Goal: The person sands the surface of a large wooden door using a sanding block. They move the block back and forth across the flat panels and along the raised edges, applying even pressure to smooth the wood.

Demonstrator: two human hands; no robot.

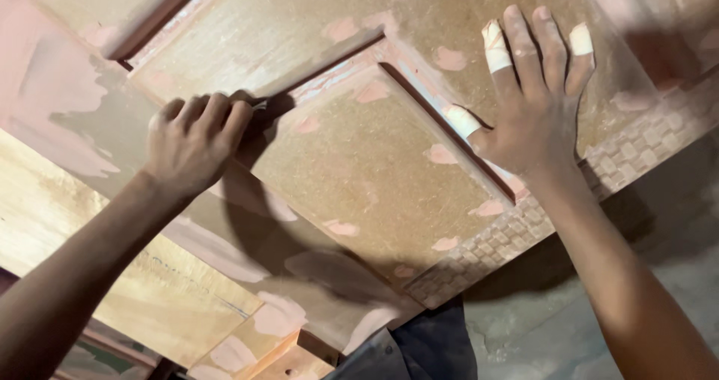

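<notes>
You are leaning over a wooden door panel (352,163) that is lying flat and filling most of the head view, its brown surface showing pale pink filler patches (449,58) scattered over it. Your left hand (196,142) is curling into a loose fist at the corner of the raised central field, its fingers closing on a small tool (260,105) of which only a thin tip is showing, so you cannot tell its kind; that tip is touching the groove of the moulding (329,69) that is framing the central field. Your right hand (535,95) is lying open and flat on the panel, fingers spreading wide and holding nothing, its palm pressing beside the right-hand moulding strip. White tape (494,47) is wrapping 3 of its fingertips and the thumb. A carved basket-weave border (622,155) is running along the panel's edge just beside your right wrist. Below that edge a grey floor (569,327) is showing, and dark blue cloth (427,346) is sitting under the panel's lower corner. Plain lighter boards (150,290) are lying to the lower left, touching the panel's underside or edge; which one, you cannot tell.
</notes>
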